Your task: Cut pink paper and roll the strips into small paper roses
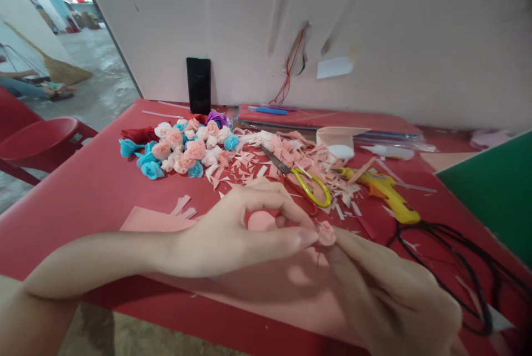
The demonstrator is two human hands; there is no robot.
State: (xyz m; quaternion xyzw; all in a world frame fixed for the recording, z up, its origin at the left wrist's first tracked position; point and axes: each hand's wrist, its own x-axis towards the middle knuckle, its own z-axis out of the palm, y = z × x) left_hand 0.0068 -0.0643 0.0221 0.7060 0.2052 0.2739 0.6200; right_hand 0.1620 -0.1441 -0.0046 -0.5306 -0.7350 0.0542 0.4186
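Observation:
A small pink paper rose (326,233) sits between the fingertips of both hands, above the table. My left hand (245,228) comes in from the left, its thumb and forefinger closed on the rose's left side. From the lower right, my right hand (394,284) pinches the same rose with its fingers pressed together. Beneath them lies a pink paper sheet (266,292); a round pink piece (261,221) shows through the gap in my left hand. Just beyond the hands rest scissors (313,187) with yellow-lined handles, lying on paper scraps (286,151).
A heap of pink, white and blue paper roses (195,149) is at the back left. A yellow glue gun (384,189) with a looped black cord (449,239) lies to the right. A dark phone (199,85) leans on the wall. A red chair (45,140) stands left of the red table (62,223).

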